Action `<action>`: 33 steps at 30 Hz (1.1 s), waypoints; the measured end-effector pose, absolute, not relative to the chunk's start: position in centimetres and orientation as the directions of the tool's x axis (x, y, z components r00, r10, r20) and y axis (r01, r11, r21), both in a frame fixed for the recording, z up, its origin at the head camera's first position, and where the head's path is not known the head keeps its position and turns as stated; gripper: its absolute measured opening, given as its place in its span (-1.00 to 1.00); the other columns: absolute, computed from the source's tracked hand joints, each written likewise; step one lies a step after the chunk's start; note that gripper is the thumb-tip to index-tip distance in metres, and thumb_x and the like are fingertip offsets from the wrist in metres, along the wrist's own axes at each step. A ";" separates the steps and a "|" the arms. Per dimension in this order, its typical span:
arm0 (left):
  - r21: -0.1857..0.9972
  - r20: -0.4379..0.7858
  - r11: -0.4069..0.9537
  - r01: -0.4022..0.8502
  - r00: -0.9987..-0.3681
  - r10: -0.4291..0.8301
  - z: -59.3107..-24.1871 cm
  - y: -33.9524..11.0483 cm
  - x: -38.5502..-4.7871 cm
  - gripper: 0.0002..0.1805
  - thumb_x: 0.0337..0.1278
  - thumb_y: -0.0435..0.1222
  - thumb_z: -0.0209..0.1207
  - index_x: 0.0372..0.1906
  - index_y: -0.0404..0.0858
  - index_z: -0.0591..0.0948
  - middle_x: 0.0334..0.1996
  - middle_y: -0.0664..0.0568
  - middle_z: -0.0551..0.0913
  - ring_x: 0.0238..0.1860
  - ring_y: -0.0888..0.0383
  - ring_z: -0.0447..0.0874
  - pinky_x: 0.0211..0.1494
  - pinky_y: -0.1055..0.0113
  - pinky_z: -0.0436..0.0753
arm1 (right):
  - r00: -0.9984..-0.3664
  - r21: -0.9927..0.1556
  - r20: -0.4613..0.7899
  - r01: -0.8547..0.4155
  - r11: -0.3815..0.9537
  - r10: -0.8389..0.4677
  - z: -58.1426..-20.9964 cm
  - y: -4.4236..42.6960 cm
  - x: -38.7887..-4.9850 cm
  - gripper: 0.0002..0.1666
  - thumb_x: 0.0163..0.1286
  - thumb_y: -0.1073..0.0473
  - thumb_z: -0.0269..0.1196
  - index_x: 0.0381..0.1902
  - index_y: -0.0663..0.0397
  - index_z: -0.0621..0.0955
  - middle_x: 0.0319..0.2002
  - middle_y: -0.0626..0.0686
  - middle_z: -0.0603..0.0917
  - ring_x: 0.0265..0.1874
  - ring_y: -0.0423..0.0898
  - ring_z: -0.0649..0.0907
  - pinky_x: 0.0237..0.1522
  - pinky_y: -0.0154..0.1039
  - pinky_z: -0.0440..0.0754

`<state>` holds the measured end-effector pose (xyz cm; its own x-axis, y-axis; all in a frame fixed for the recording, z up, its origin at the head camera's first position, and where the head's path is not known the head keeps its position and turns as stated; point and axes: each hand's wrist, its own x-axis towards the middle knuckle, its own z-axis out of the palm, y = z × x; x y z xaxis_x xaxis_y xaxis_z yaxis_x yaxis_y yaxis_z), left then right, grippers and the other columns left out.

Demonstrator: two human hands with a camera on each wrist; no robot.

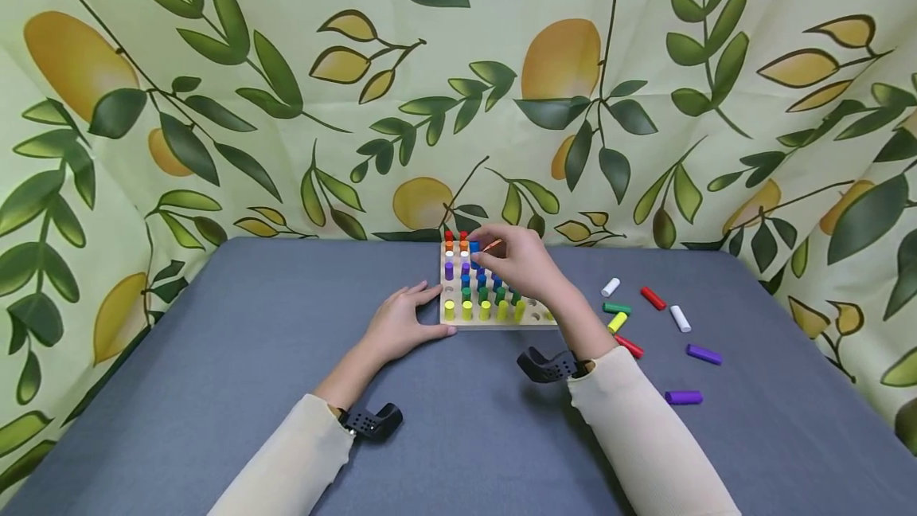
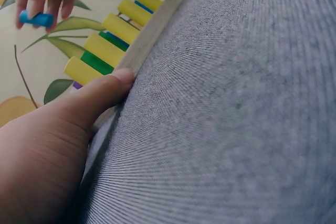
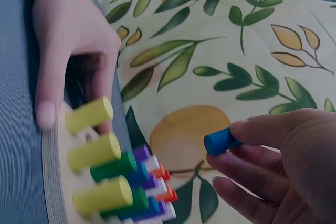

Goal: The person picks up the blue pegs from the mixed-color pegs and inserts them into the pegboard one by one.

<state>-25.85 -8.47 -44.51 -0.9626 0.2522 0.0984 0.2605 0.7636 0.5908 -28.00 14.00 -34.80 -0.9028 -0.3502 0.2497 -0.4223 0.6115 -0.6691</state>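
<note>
A wooden pegboard (image 1: 501, 326) lies near the back of the table, filled with rows of coloured pegs. Yellow pegs (image 1: 467, 310) line its front row; green, blue, purple, white, orange and red ones stand behind. My left hand (image 1: 401, 326) grips the board's front left corner, thumb (image 2: 107, 90) against the front edge and fingers along the left side. Above the board, my right hand (image 1: 521, 263) pinches a blue peg (image 3: 220, 141) between thumb and fingertips. That peg is held clear of the board, tilted nearly level in the right wrist view.
Loose pegs lie to the right of the board: white (image 1: 680, 318), red (image 1: 653, 298), green (image 1: 616, 308), yellow (image 1: 618, 322) and purple (image 1: 704, 354) among them. A leaf-and-fruit patterned cloth (image 1: 458, 102) hangs just behind the grey tabletop (image 1: 458, 436).
</note>
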 end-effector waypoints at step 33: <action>0.587 0.119 0.760 0.280 -0.958 0.261 -44.6 -8.6 -26.0 -0.16 -0.04 0.17 0.45 0.40 0.02 0.52 0.47 -0.14 0.42 0.51 -0.31 0.28 0.47 -0.28 0.35 | -0.857 -0.630 0.249 -0.497 0.596 -0.451 -38.9 11.1 -30.4 -0.69 0.44 0.19 0.30 0.09 0.10 0.71 -0.09 0.05 0.80 -0.11 -0.07 0.76 -0.02 -0.15 0.75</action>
